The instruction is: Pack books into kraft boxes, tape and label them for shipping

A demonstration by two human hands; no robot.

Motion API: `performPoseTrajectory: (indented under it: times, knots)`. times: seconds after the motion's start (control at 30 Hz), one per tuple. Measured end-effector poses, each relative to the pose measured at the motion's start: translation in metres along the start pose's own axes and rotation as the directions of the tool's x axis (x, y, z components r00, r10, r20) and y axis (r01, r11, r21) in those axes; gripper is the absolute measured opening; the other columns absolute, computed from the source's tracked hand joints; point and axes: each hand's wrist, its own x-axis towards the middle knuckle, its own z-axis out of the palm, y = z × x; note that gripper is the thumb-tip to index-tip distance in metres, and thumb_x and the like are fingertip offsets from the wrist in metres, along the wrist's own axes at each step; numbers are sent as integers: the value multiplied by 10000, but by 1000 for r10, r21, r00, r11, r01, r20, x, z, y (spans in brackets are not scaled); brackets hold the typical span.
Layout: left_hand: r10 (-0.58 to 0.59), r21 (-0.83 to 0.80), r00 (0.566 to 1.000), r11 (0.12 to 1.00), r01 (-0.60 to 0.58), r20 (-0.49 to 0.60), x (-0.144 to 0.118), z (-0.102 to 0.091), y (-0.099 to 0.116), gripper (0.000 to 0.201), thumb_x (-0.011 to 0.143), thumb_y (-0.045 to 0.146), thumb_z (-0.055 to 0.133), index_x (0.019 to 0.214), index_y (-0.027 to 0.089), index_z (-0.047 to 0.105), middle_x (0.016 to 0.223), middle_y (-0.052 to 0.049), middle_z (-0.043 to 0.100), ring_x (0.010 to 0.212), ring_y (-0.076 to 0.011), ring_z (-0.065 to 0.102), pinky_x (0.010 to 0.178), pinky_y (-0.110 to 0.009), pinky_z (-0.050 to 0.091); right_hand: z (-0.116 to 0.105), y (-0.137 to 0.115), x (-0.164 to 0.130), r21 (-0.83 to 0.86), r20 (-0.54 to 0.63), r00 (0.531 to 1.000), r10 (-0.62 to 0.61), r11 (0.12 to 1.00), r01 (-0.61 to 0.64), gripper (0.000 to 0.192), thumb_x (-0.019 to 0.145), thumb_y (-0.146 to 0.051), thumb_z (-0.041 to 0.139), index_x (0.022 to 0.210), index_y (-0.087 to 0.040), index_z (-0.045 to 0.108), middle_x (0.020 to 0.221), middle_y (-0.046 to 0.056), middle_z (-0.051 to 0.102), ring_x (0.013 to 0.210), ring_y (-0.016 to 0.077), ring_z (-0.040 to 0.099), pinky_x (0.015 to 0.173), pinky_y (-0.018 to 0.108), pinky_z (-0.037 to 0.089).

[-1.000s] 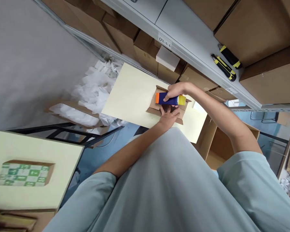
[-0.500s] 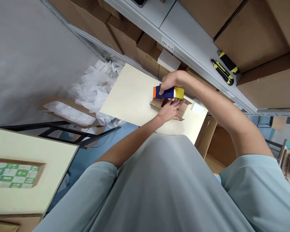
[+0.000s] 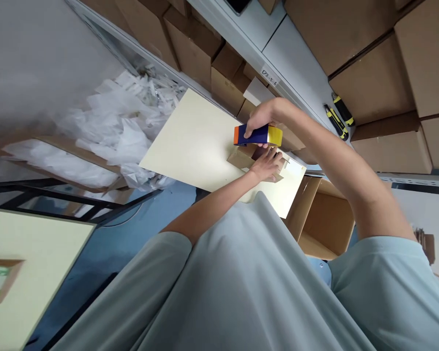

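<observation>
My right hand [image 3: 260, 118] grips a small dark-blue box [image 3: 254, 134] with a yellow end and an orange end. It holds that box just above an open brown cardboard carton [image 3: 240, 158] on the cream tabletop [image 3: 190, 141]. My left hand [image 3: 266, 164] lies over the carton's right side, its fingers apart and reaching toward the opening under the blue box. The fingertips partly cover the flaps, and the carton's inside shows only as a dark gap.
Behind the table, a grey shelf [image 3: 296, 53] holds brown boxes and two yellow-and-black utility knives [image 3: 339, 117]. A heap of white plastic wrapping [image 3: 113, 117] lies left. An open large carton [image 3: 327, 219] stands right of the table. Another cream table [image 3: 51, 253] is at lower left.
My view has swung a little. The left fingers have shifted from lying flat on the carton's flap toward its opening. The blue box stays in my right hand above the carton.
</observation>
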Motion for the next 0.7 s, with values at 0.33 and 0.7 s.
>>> performPoseTrajectory:
  times: [0.33, 0.7]
  knots:
    - [75, -10, 994, 997, -76, -74, -13, 4, -6, 596, 921, 303, 768, 1487, 137, 681, 1543, -227, 607, 1441, -451, 509, 1289, -639, 322, -2, -40, -21, 143, 115, 982, 153, 975, -168, 454, 1137, -401, 627, 854, -51, 686, 863, 43, 731, 883, 147, 788, 750, 172, 540]
    - [57, -188, 988, 979, -84, -145, -10, 32, -33, 409, 1060, 113, 432, 1338, 117, 731, 1400, -211, 692, 1338, -319, 582, 1122, -469, 424, -5, -68, -19, 126, 156, 959, 237, 958, -258, 430, 1183, -315, 513, 880, -64, 686, 807, 31, 708, 800, 141, 777, 755, 191, 560]
